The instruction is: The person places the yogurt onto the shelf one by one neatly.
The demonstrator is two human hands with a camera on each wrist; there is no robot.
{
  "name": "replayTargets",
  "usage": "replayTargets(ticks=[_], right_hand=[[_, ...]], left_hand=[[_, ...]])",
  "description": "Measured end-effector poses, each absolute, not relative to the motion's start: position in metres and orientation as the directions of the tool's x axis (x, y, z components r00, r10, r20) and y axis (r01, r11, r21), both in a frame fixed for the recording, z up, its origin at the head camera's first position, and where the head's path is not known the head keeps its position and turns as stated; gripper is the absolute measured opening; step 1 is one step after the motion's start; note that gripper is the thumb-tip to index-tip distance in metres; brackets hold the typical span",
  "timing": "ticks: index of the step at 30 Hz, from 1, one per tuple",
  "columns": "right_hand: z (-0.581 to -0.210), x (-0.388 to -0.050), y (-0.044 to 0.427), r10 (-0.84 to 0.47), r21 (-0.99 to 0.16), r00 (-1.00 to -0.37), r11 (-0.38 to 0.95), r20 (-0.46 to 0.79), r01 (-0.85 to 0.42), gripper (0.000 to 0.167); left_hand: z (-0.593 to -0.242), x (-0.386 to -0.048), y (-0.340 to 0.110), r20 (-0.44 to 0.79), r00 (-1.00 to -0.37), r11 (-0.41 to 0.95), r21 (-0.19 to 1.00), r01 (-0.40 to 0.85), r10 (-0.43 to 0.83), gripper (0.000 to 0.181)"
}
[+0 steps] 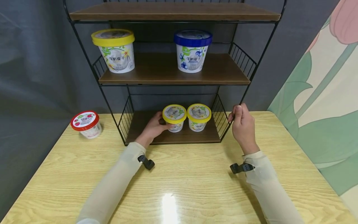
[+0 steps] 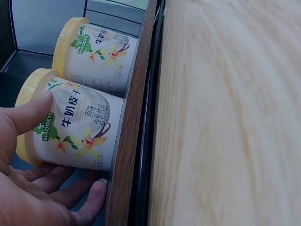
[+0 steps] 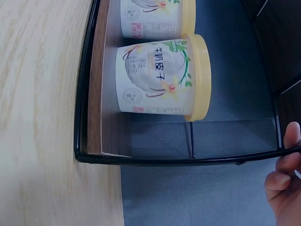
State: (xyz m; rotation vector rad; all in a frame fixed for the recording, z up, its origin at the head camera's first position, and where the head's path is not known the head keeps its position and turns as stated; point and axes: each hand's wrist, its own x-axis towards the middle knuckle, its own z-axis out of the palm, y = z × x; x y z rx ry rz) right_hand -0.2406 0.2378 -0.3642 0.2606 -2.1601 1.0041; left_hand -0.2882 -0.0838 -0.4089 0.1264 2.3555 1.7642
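Note:
On the bottom shelf of a black wire rack stand two yellow-lidded paper tubs side by side. My left hand (image 1: 153,128) holds the left yellow-lidded tub (image 1: 174,114), its thumb on the printed front and its fingers around the far side, as the left wrist view shows. The right yellow-lidded tub (image 1: 199,116) stands close beside it, free of my hands. With my right hand (image 1: 243,127) I grip the right front upright of the wire rack (image 3: 225,161); in the right wrist view the fingertips pinch that black rod.
The middle shelf (image 1: 156,68) bears a larger yellow-lidded tub (image 1: 118,53) and a blue-lidded tub (image 1: 193,53). A top shelf (image 1: 173,11) lies above. Left of the rack, a red-lidded tub (image 1: 87,123) sits on the wooden table (image 1: 190,174). Grey cloth hangs behind.

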Motion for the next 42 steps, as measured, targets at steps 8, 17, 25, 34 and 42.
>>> replayTargets(ticks=[8, 17, 25, 34, 42], right_hand=[[-0.364, -0.239, 0.236, 0.114, -0.585, -0.718, 0.672, 0.687, -0.453, 0.035], [-0.364, -0.239, 0.236, 0.108, -0.579, -0.709, 0.668, 0.697, -0.468, 0.035], [-0.364, -0.238, 0.236, 0.111, -0.589, -0.720, 0.667, 0.685, -0.457, 0.035], [-0.363, -0.239, 0.239, 0.117, -0.592, -0.728, 0.674, 0.676, -0.442, 0.036], [-0.362, -0.239, 0.241, 0.101, -0.592, -0.736, 0.671, 0.669, -0.446, 0.036]], left_hand=[[-0.409, -0.286, -0.089, -0.116, -0.979, 0.289, 0.955, -0.063, 0.170, 0.074], [-0.406, -0.281, -0.093, -0.111, -0.981, 0.285, 0.957, -0.063, 0.158, 0.077], [-0.399, -0.266, -0.106, -0.162, -0.980, 0.371, 0.922, -0.110, 0.112, 0.097], [-0.404, -0.211, -0.143, 0.025, -0.982, 0.507, 0.854, 0.119, 0.188, 0.066], [-0.405, -0.170, -0.193, 0.203, -0.918, 0.543, 0.755, 0.368, 0.340, 0.027]])
